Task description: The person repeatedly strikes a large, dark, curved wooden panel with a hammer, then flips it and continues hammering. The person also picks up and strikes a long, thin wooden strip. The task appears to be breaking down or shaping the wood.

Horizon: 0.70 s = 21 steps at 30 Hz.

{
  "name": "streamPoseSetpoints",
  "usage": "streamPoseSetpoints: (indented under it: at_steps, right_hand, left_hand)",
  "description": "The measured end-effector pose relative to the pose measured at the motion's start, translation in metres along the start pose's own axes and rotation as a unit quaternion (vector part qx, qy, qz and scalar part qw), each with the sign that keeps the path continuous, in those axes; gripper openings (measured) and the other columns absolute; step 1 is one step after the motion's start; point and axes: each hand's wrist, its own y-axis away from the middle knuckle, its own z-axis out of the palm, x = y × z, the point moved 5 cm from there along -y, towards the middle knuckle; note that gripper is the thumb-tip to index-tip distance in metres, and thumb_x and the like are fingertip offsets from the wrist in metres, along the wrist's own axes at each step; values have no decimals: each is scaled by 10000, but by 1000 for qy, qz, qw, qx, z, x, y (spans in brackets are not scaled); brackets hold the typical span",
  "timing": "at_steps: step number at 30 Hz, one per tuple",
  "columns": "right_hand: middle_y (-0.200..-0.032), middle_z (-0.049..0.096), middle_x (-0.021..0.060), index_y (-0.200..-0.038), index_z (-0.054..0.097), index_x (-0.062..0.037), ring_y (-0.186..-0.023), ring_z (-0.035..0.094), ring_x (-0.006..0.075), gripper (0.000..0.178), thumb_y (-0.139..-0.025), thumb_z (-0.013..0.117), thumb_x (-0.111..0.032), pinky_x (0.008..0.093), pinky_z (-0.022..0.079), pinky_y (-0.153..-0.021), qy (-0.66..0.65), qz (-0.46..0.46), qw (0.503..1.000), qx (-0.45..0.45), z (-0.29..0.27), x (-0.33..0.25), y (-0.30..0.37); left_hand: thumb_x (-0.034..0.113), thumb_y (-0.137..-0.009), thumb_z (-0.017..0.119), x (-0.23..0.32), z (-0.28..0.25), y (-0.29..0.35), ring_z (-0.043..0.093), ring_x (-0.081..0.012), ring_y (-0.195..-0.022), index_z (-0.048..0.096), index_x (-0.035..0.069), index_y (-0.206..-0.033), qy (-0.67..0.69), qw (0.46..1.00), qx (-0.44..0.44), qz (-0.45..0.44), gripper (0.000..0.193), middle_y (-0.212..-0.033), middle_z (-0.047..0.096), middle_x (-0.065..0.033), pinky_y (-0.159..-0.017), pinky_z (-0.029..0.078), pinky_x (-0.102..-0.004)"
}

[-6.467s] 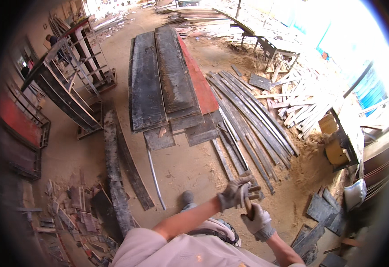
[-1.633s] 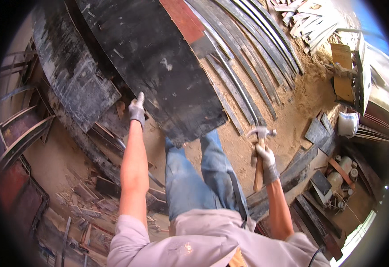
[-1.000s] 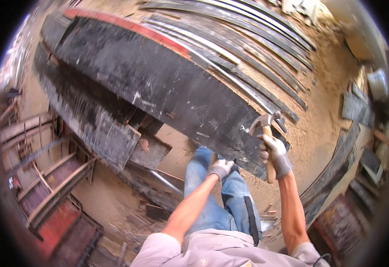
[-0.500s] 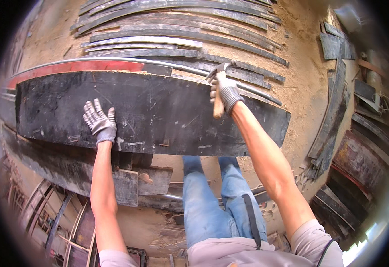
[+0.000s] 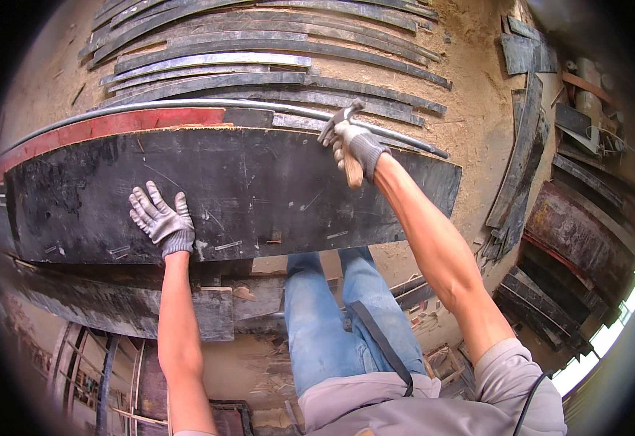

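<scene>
A long black board (image 5: 259, 192) lies across in front of my legs. Near its left part, my left hand (image 5: 161, 218) in a pale grey work glove rests on the face with fingers spread, holding nothing. My right hand (image 5: 357, 149), gloved too, is wrapped round a claw hammer (image 5: 354, 173) above the right part of the board. The hammer's wooden handle points toward me, its metal head toward the far edge. Along that far edge run a red strip of board (image 5: 121, 127) and a grey metal pipe (image 5: 252, 104).
Beyond the pipe, several long dark strips (image 5: 259, 49) lie on sandy ground. Dark planks (image 5: 521, 145) are stacked on the right, beside a reddish-brown panel (image 5: 575, 225). More boards (image 5: 135, 305) and a metal frame (image 5: 103, 378) lie at the near left.
The view has shifted slightly. My left hand stays spread on the board, and the hammer stays in my right hand, its head tilted a little differently.
</scene>
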Motion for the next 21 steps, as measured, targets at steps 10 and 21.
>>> streamPoseSetpoints:
  at_steps: [10,21]
  right_hand:
    - [-825,689,184,-1083,592,0,-764,741,335,413,-1009,677,-397,528,594,-704,-2,-173,932,320,89,87,2]
    - [-650,340,-50,-1063,534,-82,-510,370,94,392,-1081,557,-473,295,341,-472,-498,-6,867,27,11,62,18]
  left_hand:
    - [607,-1045,494,2,2,-2,224,-413,-1589,301,85,-1653,-33,999,-36,-8,825,-1705,261,-226,-1281,176,-580]
    - [607,-1052,478,2,0,-3,218,-400,-1598,273,102,-1668,-12,1000,-27,-2,822,-1720,246,-209,-1288,170,-572]
